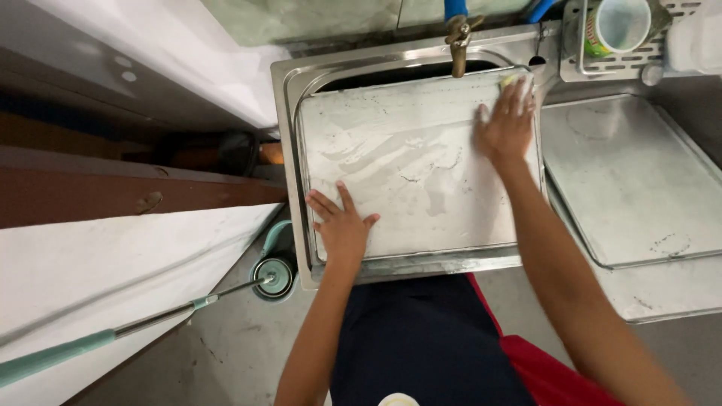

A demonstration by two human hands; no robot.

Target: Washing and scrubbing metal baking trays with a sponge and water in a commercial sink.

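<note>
A large soapy metal tray (406, 162) lies across the steel sink (289, 113). My left hand (342, 222) rests flat on the tray's near left corner, fingers spread, holding nothing. My right hand (505, 124) presses a yellow-green sponge (517, 78) against the tray's far right corner; most of the sponge is hidden under my fingers. A brass tap (459, 41) hangs over the tray's far edge.
A second metal tray (632, 180) lies on the drainboard to the right. A rack (579, 45) at the back right holds a cup (618, 24). A mop with a teal handle (135, 327) and its bucket (274, 274) stand on the floor left of the sink.
</note>
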